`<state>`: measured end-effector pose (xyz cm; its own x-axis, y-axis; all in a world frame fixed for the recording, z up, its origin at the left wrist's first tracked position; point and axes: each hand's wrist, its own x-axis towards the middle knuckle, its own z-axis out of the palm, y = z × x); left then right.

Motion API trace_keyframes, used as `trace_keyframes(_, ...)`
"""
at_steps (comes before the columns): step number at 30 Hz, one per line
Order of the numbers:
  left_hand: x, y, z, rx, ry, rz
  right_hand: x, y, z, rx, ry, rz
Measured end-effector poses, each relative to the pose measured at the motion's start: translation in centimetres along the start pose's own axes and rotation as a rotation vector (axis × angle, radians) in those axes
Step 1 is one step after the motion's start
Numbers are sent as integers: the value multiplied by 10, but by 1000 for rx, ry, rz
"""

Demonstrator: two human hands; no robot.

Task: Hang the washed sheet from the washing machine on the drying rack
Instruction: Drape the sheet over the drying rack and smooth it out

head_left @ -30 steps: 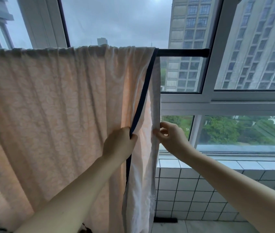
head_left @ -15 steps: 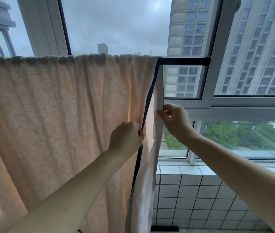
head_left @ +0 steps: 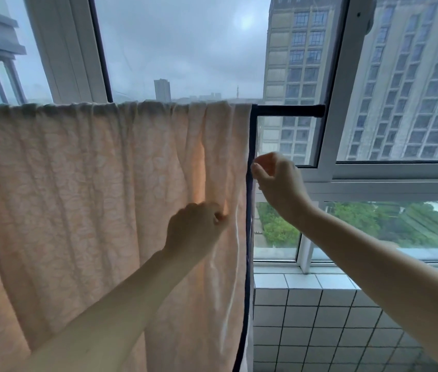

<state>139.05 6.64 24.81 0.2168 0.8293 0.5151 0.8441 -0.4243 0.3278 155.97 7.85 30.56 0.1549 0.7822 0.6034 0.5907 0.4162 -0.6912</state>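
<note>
Head view, near field first: I see the left hand (head_left: 195, 228) curled, fingertips pinching a fold of the sheet (head_left: 78, 200) just inside its right border. Right hand (head_left: 276, 181) is higher, fingers loosely bent at the dark trim (head_left: 250, 210); I cannot tell whether it actually grips the trim or only touches it. Sheet: pale peach, faint floral texture, vertical creases, backlit, draped over the dark rod (head_left: 288, 111). Trimmed edge hangs nearly straight. Bare rod continues right of that edge to the window frame (head_left: 330, 124). Beyond, tiled wall (head_left: 319, 318) below the glass, open space beside the sheet.
</note>
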Motion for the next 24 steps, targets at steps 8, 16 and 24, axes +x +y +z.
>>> trace_keyframes(8, 43, -43, -70, 31, 526, -214, 23, -19, 5, 63, -66, 100)
trace_keyframes(16, 57, -64, -86, 41, 490, -321, 37, -36, 19, 49, -52, 82)
trace_keyframes(24, 45, -66, -76, 68, 468, -194, 35, -27, 19, -172, -38, 20)
